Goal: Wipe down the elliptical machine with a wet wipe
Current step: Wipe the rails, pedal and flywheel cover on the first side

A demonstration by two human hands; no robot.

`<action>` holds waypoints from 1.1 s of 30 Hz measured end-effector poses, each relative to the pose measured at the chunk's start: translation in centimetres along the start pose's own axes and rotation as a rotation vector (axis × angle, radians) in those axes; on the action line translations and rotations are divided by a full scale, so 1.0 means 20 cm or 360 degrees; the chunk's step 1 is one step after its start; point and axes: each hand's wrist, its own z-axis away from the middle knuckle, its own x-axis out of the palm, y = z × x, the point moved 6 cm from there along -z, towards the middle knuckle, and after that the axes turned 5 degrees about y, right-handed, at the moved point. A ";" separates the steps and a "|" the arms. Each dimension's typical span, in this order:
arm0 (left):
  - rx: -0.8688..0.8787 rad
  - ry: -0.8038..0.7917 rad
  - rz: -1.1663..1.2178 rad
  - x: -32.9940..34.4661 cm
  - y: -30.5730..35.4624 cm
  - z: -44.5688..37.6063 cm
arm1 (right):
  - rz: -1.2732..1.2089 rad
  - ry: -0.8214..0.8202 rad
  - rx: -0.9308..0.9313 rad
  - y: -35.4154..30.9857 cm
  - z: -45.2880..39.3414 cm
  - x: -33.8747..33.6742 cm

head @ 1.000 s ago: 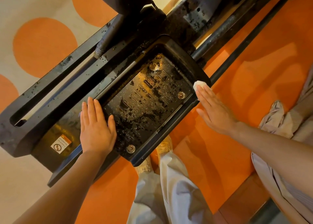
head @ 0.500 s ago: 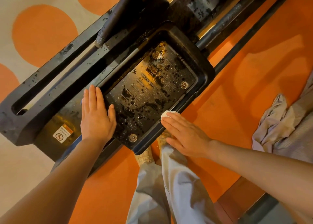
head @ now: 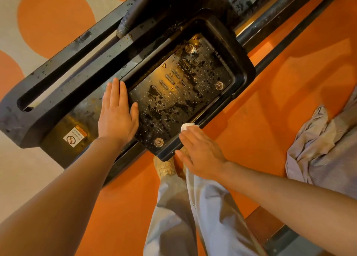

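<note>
The black foot pedal (head: 239, 48) of the elliptical machine lies below me, its tread spotted with droplets. My left hand (head: 116, 114) rests flat with straight fingers on the pedal's left rim and the frame beside it. My right hand (head: 201, 151) presses a white wet wipe (head: 185, 126) against the pedal's near right rim with straight fingers; only a corner of the wipe shows past my fingertips.
The machine's black slotted frame rail (head: 63, 77) runs to the left, with a warning sticker (head: 74, 136) near its end. Dark metal rails (head: 278, 17) extend to the upper right. My trouser legs (head: 193, 217) and shoe (head: 166, 167) stand on orange floor. Grey cloth (head: 320, 143) hangs at right.
My right hand slid the wipe down along the pedal's right rim from its far corner to the near corner. My left hand stayed in place on the left rim.
</note>
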 end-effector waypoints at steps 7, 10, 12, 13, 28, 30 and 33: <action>0.0025 0.0009 0.0039 0.00 -0.02 0.00 | -0.0069 -0.0073 -0.0252 -0.27 0.02 0.10; 0.0073 -0.0014 0.0016 -0.01 -0.03 0.00 | -0.0147 -0.0045 -0.0211 -0.17 -0.02 0.06; 0.0101 -0.0028 0.0015 -0.02 -0.04 0.00 | -0.0133 0.0018 -0.0120 -0.07 -0.03 0.00; 0.0113 -0.0032 0.0016 -0.02 -0.04 0.00 | -0.0083 0.0038 -0.0086 -0.02 -0.03 -0.02; 0.0129 -0.0004 0.0062 -0.01 -0.04 0.00 | -0.0120 0.0045 0.0028 0.04 -0.05 -0.07; 0.0135 -0.0001 0.0061 -0.01 -0.04 0.00 | -0.0261 0.0046 -0.0137 -0.09 -0.03 0.00; 0.0163 0.0008 0.0051 -0.02 -0.05 0.01 | -0.0419 0.0043 -0.0405 -0.24 -0.01 0.08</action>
